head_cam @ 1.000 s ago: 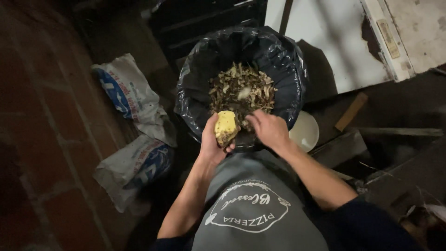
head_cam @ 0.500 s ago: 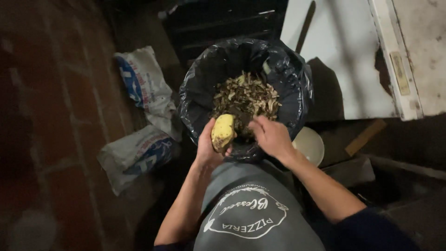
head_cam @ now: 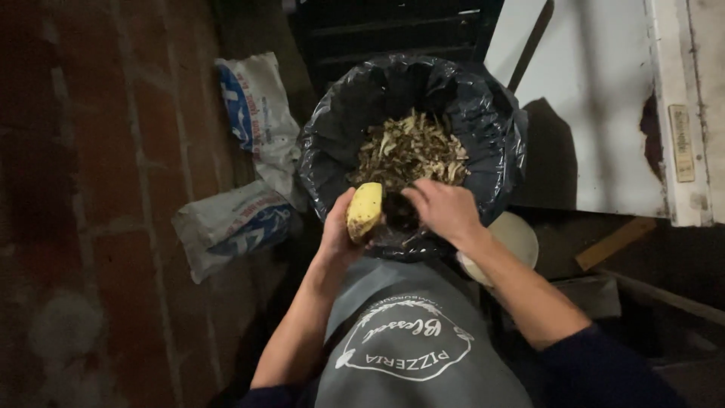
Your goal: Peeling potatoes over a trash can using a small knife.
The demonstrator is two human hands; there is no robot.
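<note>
Here my left hand (head_cam: 337,236) holds a yellow potato (head_cam: 364,211) over the black bin (head_cam: 332,151), so peels drop in; my right hand (head_cam: 445,211) grips something dark, hard to tell.

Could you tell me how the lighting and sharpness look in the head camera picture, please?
Head view: dim overall, the brick floor nearly lost in shadow; the white panel is brightest, with dark shadows across it; the yellow peeled piece in the left hand and the bin's scraps read fairly sharp; right hand slightly soft.
</note>
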